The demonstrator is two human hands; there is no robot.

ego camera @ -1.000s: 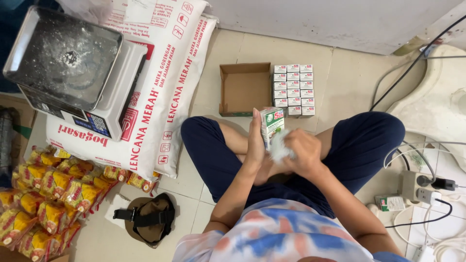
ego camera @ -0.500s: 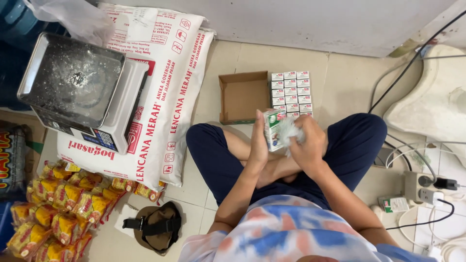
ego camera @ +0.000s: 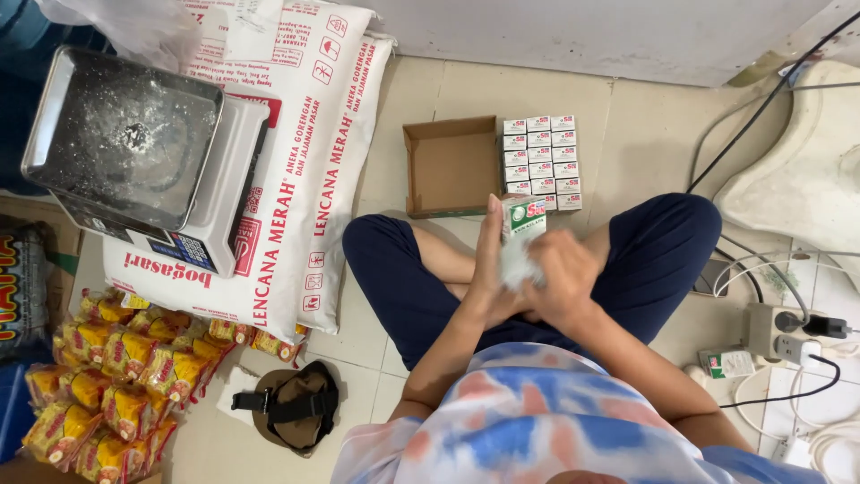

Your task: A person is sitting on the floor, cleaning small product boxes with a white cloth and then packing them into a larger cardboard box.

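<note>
A small green-and-white carton (ego camera: 523,218) is held upright at the centre of the frame, above the crossed legs of a person seated on the tiled floor (ego camera: 466,85). The left hand (ego camera: 488,260) is laid flat against the carton's left side, fingers straight up, so that the carton is steadied; the right hand (ego camera: 560,273) is closed around its lower part, blurred, and what is done there cannot be told. The carton is thus grasped between both hands, close to the body, where it can be worked on without bending forward.

Just above the knees an open cardboard tray (ego camera: 452,166) lies on the floor, and touching its right edge a block of like cartons (ego camera: 541,157) is set in neat rows, within easy reach. At the upper left a scale (ego camera: 148,157) is stood on white sacks (ego camera: 309,170), which serve it as a base. Yellow snack packets (ego camera: 98,367) are heaped at the lower left, a brown cap (ego camera: 291,403) near them, and a power strip (ego camera: 788,330) with cables at the right.

Against the frame half a second ago, the carton is seen raised a little and turned more upright, and the right hand has slid lower on it; tray and rows are unchanged.
</note>
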